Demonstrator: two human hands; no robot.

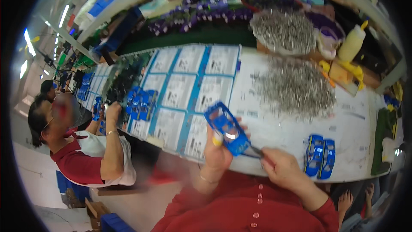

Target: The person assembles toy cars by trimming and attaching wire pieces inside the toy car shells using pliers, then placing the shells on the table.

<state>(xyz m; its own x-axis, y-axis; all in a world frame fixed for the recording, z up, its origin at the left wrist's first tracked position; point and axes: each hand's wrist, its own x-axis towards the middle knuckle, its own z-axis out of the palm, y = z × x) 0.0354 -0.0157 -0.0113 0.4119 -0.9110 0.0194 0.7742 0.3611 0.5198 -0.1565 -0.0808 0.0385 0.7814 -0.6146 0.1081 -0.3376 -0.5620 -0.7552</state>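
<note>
Your left hand [216,150] grips a blue toy car body [227,129], held above the bench [274,137] edge, long axis tilted up-left. Your right hand [283,167] pinches a thin metal pin [256,151], its tip touching the car's lower right end. Right hand nearer.

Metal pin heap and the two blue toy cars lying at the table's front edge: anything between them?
In the head view, only bare white tabletop separates the pin heap from the two blue cars.
</note>
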